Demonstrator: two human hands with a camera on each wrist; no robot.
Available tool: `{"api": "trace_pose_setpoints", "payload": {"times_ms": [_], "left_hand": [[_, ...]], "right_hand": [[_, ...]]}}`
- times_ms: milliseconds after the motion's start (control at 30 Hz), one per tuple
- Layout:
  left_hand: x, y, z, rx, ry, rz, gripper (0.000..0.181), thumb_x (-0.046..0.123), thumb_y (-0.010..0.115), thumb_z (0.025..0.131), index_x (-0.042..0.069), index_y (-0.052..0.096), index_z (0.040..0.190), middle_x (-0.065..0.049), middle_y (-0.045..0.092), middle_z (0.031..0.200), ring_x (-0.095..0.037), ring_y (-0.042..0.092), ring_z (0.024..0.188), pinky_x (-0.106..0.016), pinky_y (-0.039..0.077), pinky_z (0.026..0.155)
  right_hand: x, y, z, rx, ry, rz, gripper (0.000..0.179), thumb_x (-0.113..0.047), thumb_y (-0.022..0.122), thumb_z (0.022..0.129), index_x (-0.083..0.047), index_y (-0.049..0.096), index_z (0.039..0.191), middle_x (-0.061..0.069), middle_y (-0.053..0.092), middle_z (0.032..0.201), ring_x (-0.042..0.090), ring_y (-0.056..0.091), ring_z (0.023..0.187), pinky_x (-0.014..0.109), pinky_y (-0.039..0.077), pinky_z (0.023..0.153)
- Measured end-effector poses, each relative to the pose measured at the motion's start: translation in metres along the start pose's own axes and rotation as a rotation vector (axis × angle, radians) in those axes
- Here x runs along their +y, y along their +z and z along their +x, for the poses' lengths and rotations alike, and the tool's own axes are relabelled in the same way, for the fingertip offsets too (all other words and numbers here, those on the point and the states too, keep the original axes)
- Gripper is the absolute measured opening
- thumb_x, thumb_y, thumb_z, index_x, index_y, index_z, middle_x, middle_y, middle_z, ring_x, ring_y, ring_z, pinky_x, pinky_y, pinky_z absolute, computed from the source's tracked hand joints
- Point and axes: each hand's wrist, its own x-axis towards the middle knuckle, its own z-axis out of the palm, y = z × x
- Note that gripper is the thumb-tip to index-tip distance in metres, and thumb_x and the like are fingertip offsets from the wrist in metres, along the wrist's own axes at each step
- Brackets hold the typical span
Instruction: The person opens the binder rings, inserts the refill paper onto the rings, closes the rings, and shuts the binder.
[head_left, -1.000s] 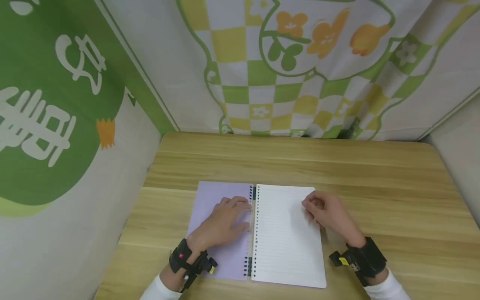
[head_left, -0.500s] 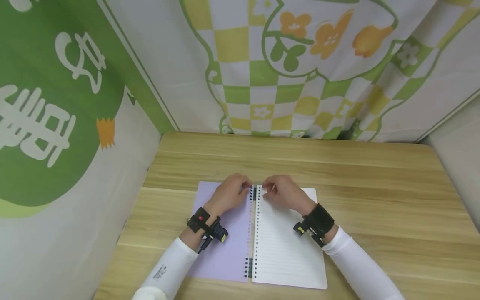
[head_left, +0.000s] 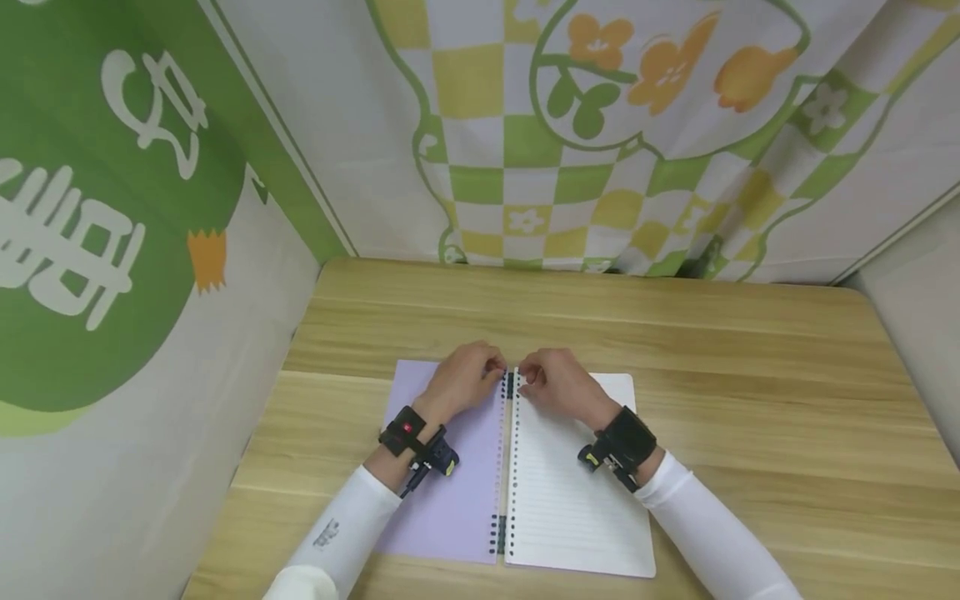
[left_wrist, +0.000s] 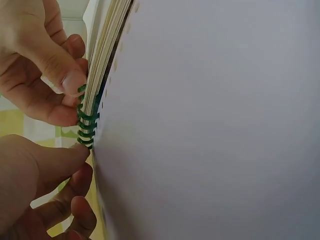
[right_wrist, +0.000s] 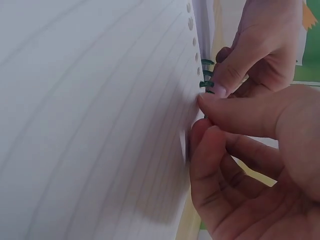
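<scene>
An open loose-leaf notebook lies on the table, its purple cover (head_left: 442, 517) on the left and a white lined page (head_left: 577, 517) on the right. Short sets of dark green binding rings (head_left: 511, 385) join them at the top and bottom of the spine. At the top set, my left hand (head_left: 462, 382) pinches the rings between thumb and fingers, as the left wrist view shows close up. Opposite it, my right hand (head_left: 564, 385) pinches the rings by the page's punched edge, thumb (right_wrist: 240, 112) on top. The curled fingers partly hide the rings.
The wooden table (head_left: 750, 400) extends behind and to the right of the notebook. A patterned curtain (head_left: 570, 208) hangs along its back edge, and a green and white printed wall (head_left: 247, 333) borders the left side. Both wrists carry black camera straps (head_left: 630, 437).
My left hand has left the middle of the cover and my right hand the page's outer edge. Both have come together at the top rings, moving only slightly in the last half second.
</scene>
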Motion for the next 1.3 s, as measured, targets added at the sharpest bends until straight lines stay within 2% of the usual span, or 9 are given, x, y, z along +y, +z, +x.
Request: {"api": "trace_pose_setpoints", "payload": {"times_ms": [167, 467, 667, 900, 1133, 1300], "left_hand": [[0.003, 0.001, 0.004, -0.016, -0.004, -0.019, 0.012, 0.018, 0.074, 0.102, 0.014, 0.080, 0.111, -0.001, 0.074, 0.107, -0.018, 0.069, 0.099, -0.038, 0.058, 0.090], [-0.001, 0.000, 0.005, -0.054, 0.002, -0.086, 0.015, 0.013, 0.071, 0.103, 0.012, 0.081, 0.113, -0.004, 0.077, 0.110, -0.016, 0.069, 0.097, -0.036, 0.058, 0.089], [-0.001, 0.000, 0.007, -0.069, -0.011, -0.089, 0.015, 0.013, 0.071, 0.103, 0.011, 0.081, 0.114, -0.005, 0.078, 0.111, -0.015, 0.069, 0.096, -0.035, 0.058, 0.088], [0.001, -0.001, 0.008, -0.081, -0.044, -0.103, 0.014, 0.017, 0.071, 0.104, 0.013, 0.081, 0.112, -0.003, 0.078, 0.109, -0.014, 0.067, 0.093, -0.033, 0.058, 0.084], [0.001, -0.003, 0.011, -0.086, -0.024, -0.083, 0.013, 0.018, 0.072, 0.103, 0.014, 0.081, 0.111, -0.003, 0.078, 0.107, -0.013, 0.067, 0.090, -0.031, 0.057, 0.082], [0.000, -0.004, 0.011, -0.084, -0.010, -0.077, 0.013, 0.018, 0.072, 0.103, 0.014, 0.082, 0.110, -0.002, 0.078, 0.107, -0.013, 0.066, 0.090, -0.031, 0.057, 0.083]], "right_hand": [[0.000, 0.000, 0.002, 0.019, -0.013, 0.010, 0.021, 0.001, 0.071, 0.096, -0.001, 0.079, 0.115, 0.008, 0.077, 0.098, 0.015, 0.067, 0.083, 0.031, 0.058, 0.076], [0.005, 0.003, 0.005, 0.079, 0.026, 0.029, 0.014, -0.002, 0.075, 0.096, -0.006, 0.084, 0.106, 0.009, 0.082, 0.103, 0.021, 0.074, 0.092, 0.038, 0.062, 0.084], [0.005, 0.004, 0.009, 0.067, 0.063, 0.047, 0.009, -0.005, 0.075, 0.096, -0.007, 0.083, 0.100, 0.007, 0.081, 0.099, 0.019, 0.073, 0.089, 0.037, 0.061, 0.082], [0.003, 0.005, 0.010, 0.059, 0.085, 0.065, 0.008, -0.005, 0.074, 0.098, -0.005, 0.081, 0.102, 0.010, 0.080, 0.103, 0.020, 0.072, 0.091, 0.038, 0.061, 0.083], [0.001, 0.005, 0.011, 0.047, 0.146, 0.074, 0.009, -0.007, 0.074, 0.099, -0.007, 0.081, 0.104, 0.009, 0.079, 0.104, 0.019, 0.070, 0.089, 0.035, 0.059, 0.081], [0.000, 0.006, 0.011, 0.047, 0.148, 0.074, 0.009, -0.008, 0.074, 0.099, -0.007, 0.081, 0.104, 0.009, 0.079, 0.105, 0.018, 0.069, 0.089, 0.034, 0.058, 0.079]]}}
